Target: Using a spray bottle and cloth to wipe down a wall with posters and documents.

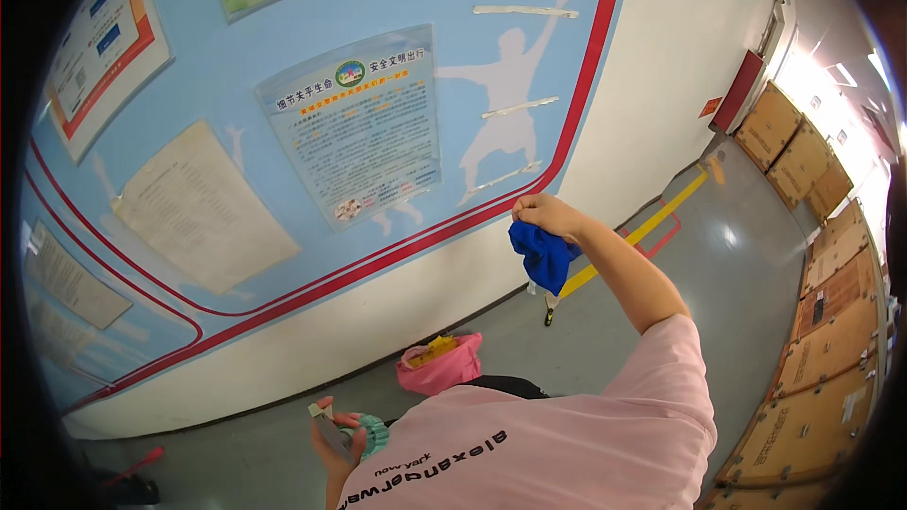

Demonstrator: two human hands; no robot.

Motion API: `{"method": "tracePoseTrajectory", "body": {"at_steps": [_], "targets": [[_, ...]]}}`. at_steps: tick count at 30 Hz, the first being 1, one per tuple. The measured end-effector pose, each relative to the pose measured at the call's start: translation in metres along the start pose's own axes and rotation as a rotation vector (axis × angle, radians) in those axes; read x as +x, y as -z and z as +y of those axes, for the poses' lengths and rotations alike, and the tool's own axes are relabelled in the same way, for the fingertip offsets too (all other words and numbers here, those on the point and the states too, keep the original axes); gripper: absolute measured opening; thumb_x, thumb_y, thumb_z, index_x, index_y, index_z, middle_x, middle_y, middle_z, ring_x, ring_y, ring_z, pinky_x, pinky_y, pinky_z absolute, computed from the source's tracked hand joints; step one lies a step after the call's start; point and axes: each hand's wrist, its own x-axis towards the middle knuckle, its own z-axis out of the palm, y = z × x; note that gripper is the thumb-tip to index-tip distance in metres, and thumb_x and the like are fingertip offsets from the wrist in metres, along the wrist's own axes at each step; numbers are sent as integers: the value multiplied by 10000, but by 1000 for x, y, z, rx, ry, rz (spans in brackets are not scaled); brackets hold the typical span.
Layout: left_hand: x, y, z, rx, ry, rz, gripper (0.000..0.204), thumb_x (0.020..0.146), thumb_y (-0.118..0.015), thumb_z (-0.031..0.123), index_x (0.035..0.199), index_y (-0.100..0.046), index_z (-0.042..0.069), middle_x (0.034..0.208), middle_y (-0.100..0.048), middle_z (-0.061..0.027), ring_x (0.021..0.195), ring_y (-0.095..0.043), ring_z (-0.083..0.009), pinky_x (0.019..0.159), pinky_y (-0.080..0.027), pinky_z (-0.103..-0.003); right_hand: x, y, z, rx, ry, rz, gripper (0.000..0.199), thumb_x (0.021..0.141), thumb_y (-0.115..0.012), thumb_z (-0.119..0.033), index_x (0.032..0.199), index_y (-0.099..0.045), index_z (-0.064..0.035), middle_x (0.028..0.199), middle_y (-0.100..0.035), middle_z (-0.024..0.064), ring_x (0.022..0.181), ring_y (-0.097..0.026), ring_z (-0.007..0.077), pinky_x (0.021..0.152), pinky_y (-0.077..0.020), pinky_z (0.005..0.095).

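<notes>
My right hand is raised against the wall, gripping a bunched blue cloth that hangs just below the red stripe of the blue notice board. My left hand is low by my chest, closed on a small grey flat object with a pale green ribbed thing beside it. My pink shirt fills the lower middle of the view.
A pink bag with yellow contents lies on the grey floor by the wall. Several brown cardboard boxes line the right side. A yellow floor line runs along the corridor. Posters cover the board.
</notes>
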Motion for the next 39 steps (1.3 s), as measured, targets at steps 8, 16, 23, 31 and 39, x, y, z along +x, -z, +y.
{"method": "tracePoseTrajectory", "body": {"at_steps": [8,16,23,31,39], "targets": [[-7,0,-4,6,26,15,637,659,-695,94,1198,-377,-27,735,-555,-44,758,-574,-167,768,-462,-311,-4,4,10,-17,-51,92,157,749,-559,-87,882,-624,-34,726,-567,4,680,-522,92,631,-434,232],[-12,-3,-2,16,38,-3,633,664,-689,93,1201,-375,-22,737,-552,-46,757,-572,-163,766,-467,-311,-14,10,13,-1058,-187,315,249,707,-628,-331,831,-687,-123,821,-649,96,802,-613,238,726,-486,341],[-14,-5,-3,7,-16,-37,640,667,-689,91,1211,-369,-15,739,-548,-47,761,-571,-165,771,-466,-316,-22,35,47,-1121,-285,261,214,715,-545,-272,819,-697,-163,854,-654,85,834,-610,269,745,-491,371],[-18,-8,-4,-5,-7,-10,638,660,-695,102,1202,-379,-14,741,-552,-46,762,-574,-163,761,-469,-317,-22,28,22,-668,-209,409,346,756,-583,-366,910,-662,-66,896,-640,122,830,-611,247,765,-483,339],[-15,-13,1,50,63,-25,643,640,-693,95,1195,-386,-11,724,-564,-46,745,-584,-172,768,-464,-327,11,23,-100,-217,721,816,523,694,-673,-197,1151,-487,-22,1070,-519,168,985,-521,256,840,-425,343]]}}
